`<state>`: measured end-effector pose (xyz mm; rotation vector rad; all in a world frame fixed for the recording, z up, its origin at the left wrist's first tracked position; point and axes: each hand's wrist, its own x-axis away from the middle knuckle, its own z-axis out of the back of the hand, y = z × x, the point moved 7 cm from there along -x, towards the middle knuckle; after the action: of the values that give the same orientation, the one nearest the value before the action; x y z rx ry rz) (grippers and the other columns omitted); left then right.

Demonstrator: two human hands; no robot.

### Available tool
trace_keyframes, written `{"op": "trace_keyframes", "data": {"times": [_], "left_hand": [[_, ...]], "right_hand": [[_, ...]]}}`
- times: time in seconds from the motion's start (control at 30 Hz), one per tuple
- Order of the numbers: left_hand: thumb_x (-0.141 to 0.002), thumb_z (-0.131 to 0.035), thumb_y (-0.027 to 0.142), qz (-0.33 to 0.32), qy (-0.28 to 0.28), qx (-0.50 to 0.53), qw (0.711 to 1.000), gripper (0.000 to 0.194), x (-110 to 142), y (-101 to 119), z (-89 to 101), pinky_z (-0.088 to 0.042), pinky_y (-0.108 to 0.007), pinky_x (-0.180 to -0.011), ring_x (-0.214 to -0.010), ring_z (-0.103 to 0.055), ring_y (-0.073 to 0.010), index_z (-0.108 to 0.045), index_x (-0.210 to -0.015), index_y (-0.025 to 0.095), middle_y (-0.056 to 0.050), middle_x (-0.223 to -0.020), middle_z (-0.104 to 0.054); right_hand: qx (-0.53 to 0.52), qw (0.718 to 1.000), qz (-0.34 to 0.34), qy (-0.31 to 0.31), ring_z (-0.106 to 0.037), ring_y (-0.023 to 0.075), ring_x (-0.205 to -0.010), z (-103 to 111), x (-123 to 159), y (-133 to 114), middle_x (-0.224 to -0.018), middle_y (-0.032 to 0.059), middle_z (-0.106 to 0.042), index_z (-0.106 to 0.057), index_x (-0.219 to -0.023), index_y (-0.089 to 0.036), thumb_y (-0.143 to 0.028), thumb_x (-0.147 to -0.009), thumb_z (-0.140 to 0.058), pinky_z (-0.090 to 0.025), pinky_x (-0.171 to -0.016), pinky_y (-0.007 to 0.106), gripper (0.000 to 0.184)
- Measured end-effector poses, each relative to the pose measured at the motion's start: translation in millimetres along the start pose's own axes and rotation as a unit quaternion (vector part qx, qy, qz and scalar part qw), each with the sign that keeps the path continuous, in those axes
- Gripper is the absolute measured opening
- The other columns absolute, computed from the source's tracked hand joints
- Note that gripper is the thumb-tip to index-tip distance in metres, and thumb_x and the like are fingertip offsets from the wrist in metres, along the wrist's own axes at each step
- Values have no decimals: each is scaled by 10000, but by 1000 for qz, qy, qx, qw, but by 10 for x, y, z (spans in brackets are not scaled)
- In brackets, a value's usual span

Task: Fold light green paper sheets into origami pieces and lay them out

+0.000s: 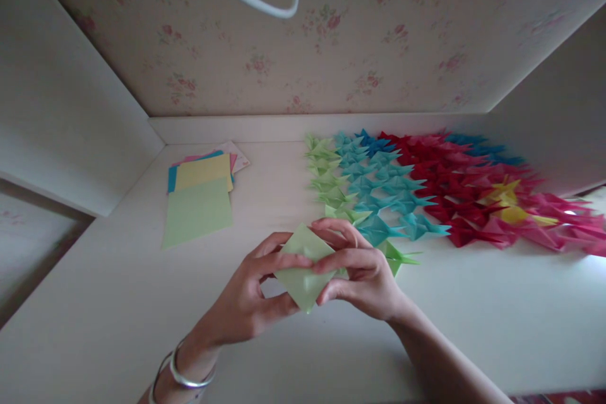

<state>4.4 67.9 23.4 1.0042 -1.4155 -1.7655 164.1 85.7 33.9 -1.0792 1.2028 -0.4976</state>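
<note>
Both my hands hold a light green folded paper [303,265] just above the white desk [118,303], near its front middle. My left hand [249,297] pinches the paper's left side, thumb and fingers closed on it. My right hand [360,271] grips its right side, fingers curled over the top edge. The paper is folded into a diamond shape, one corner pointing down. Just behind my right hand lie several finished green folded paper figures [326,170].
A stack of flat coloured paper sheets [199,199] lies at the left, green on top. Rows of folded figures spread across the right: teal [383,192], red [454,189], yellow [506,199], pink [563,221]. A floral wall [331,44] backs the desk. A white cable [265,0] hangs above.
</note>
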Motion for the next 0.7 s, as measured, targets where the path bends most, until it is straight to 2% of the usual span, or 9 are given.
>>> {"op": "trace_keyframes", "data": {"times": [0.2, 0.33, 0.43, 0.57, 0.7], "left_hand": [[-896, -693, 308, 9, 5, 31, 999, 312, 1, 27, 10, -544, -256, -759, -1043, -615, -221, -707, -1206, 333, -83, -1268, -513], [-903, -682, 292, 12, 7, 36, 999, 278, -18, 45, 2, -545, -271, -760, -1024, -628, -225, -722, -1178, 310, -92, -1233, -557], [-864, -734, 238, 13, 33, 1, 999, 275, -34, 34, 23, -546, -272, -779, -1016, -647, -221, -744, -1129, 312, -82, -1195, -593], [-803, -798, 203, -28, 65, -29, 997, 316, -33, 60, 49, -547, -293, -819, -1042, -655, -237, -767, -1092, 327, -75, -1160, -631], [-783, -818, 182, -64, 84, -32, 994, 349, -27, 78, 70, -546, -276, -799, -986, -672, -211, -779, -1080, 361, -59, -1111, -654]], "right_hand": [[1, 1000, -26, 2, -629, 266, -1181, 15, 16, 31, -1323, 56, -556, -795, -1027, -328, -288, -674, -899, -511, -1055, 413, 370], [12, 999, -33, 10, -625, 264, -1181, 29, 23, 47, -1313, 65, -571, -793, -1017, -310, -319, -662, -904, -495, -1070, 416, 373], [23, 999, -38, 15, -623, 276, -1181, 31, 22, 56, -1307, 79, -581, -795, -992, -290, -337, -672, -898, -501, -1061, 435, 339], [30, 999, -43, 8, -640, 287, -1158, 13, 18, 56, -1291, 89, -595, -799, -976, -284, -353, -667, -897, -512, -1047, 451, 331], [21, 999, -43, -2, -675, 293, -1113, 10, 17, 54, -1306, 94, -596, -799, -1003, -294, -355, -658, -899, -554, -990, 439, 365]]}}
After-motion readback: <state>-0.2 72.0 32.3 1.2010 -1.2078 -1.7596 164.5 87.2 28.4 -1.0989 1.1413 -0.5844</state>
